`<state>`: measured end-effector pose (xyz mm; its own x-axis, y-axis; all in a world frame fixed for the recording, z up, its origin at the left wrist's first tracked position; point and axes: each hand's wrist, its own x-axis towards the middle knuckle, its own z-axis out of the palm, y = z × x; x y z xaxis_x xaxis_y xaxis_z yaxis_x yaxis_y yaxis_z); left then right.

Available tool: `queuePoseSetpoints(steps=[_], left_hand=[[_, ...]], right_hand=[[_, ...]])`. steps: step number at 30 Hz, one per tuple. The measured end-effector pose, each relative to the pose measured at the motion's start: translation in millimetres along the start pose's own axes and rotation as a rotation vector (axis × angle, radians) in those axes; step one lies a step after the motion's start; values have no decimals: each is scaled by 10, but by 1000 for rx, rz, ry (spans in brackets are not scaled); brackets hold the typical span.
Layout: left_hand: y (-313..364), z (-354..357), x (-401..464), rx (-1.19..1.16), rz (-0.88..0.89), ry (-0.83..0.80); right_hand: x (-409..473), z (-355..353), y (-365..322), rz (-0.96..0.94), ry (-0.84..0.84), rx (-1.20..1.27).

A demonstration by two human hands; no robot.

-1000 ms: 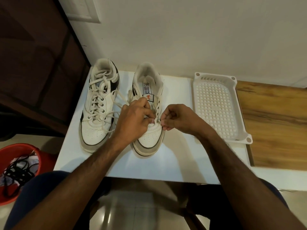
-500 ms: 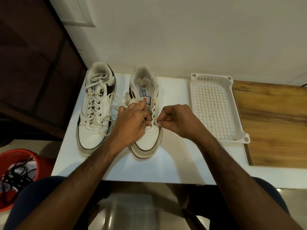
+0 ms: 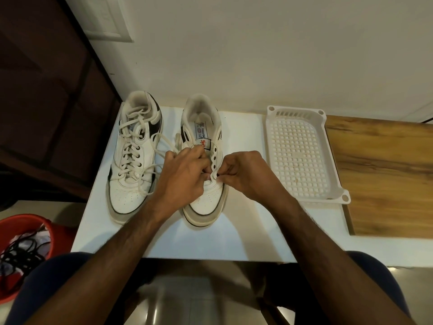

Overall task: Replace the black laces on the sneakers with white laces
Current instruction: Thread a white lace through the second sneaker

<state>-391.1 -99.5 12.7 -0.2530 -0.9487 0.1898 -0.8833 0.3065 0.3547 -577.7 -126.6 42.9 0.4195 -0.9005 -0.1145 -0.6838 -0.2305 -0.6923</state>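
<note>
1. The two sneakers stand side by side on the white table, toes toward the person, so the eyelet rows face up and are easy to reach.
2. The left sneaker already carries a white lace threaded up its eyelets, ends loose; I judge it finished bar the tying.
3. The right sneaker sits just beside it and is the one in work: its upper eyelets are bare, and a second white lace trails from under the hands toward the left shoe.
4. The black laces lie in a red bucket at the near left, off the table (out of the way, presumably on purpose).
5. The left hand has its fingers curled in over the low left eyelets and the lace; the fingertips are hidden, so I cannot tell exactly what it pinches.
6. The right hand is curled tight, thumb and forefinger pinching at the low right eyelet flap, where a small dark tip shows. It seems to be drawing the lace end through, though the lace itself is too small to make out there.
7. A white perforated tray rests far right, partly on a wooden board.
</note>
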Motion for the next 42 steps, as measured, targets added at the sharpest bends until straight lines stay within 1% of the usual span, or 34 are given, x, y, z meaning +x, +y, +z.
queuePoseSetpoints(steps=[3, 6, 11, 13, 16, 19, 21, 22, 25, 26, 29, 31, 34, 37, 38, 39, 40, 41, 42], left_hand=[[2, 4, 0, -64, -28, -6], [-9, 12, 3, -92, -50, 1], [-9, 12, 14, -121, -73, -3], [2, 21, 16, -139, -85, -10], [-16, 28, 37, -175, -99, -45], [-56, -15, 64, -258, -98, -113], [-84, -43, 37, -275, -61, -141], [-87, -51, 4, -237, -43, -125], [-58, -32, -63, -45, -13, -6], [-40, -38, -55, -21, -28, 24], [12, -50, -3, -45, -80, 62], [18, -45, 6, -69, -98, 66], [-1, -33, 6, -80, -92, 61], [-27, -22, 11, -63, -90, 59], [-29, -19, 9, -59, -87, 60], [-32, -18, 12, -58, -84, 61], [-28, -14, 14, -59, -84, 60], [-29, -15, 14, -59, -85, 64], [-30, -14, 14, -60, -85, 71]], right_hand=[[-9, 0, -4, 64, -8, 56], [-12, 39, -39, 78, 30, 10], [-11, -71, 25, 149, -46, 158], [-10, -17, 10, 153, -4, 137], [-18, 85, -27, 173, 48, 112], [-28, 90, -16, 174, 54, 101], [-11, 68, -8, 175, 37, 101], [0, 61, -8, 173, 26, 110], [31, 2, 19, 177, -4, 168], [43, -20, 30, 181, -16, 187], [41, -133, 79, 175, -14, 246], [24, -269, 98, 185, 8, 365], [-17, -433, 91, 202, 61, 707], [0, -473, 89, 223, 188, 1015], [12, -448, 86, 246, 226, 1033], [21, -418, 76, 270, 245, 944], [24, -377, 75, 284, 221, 728], [26, -326, 63, 278, 146, 466], [29, -266, 46, 256, 34, 241]])
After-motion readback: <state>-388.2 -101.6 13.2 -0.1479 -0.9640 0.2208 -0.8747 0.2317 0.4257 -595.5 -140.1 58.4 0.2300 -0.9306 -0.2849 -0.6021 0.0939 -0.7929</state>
